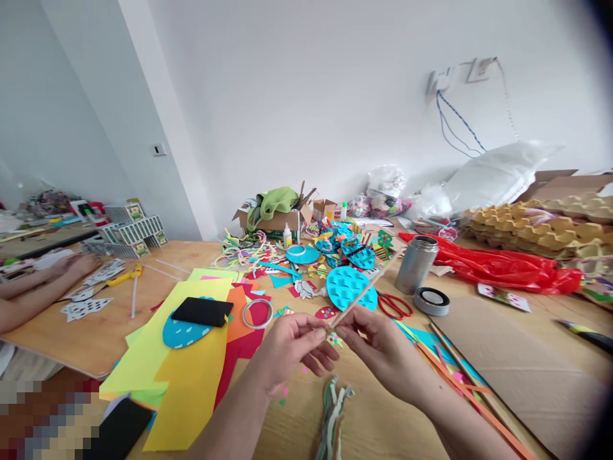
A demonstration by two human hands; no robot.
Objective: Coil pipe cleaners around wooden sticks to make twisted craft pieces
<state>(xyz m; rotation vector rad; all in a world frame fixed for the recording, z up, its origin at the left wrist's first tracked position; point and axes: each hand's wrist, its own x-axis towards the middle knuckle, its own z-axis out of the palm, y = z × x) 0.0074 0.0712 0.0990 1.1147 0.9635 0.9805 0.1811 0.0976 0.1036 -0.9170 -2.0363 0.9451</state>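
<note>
My left hand pinches the lower end of a thin tan stick between thumb and fingers. Close beside it, my right hand is closed on the same stick, which slants up and to the right. Below the hands, a bundle of green, white and brown yarn strands lies on the wooden table. Just beyond them are a blue dotted paper disc, red-handled scissors and a roll of tape.
Yellow paper, a black phone-like object and a blue spotted cutout lie left. A metal flask, its lid, cardboard and a cutter lie right. Another person's arm rests near playing cards.
</note>
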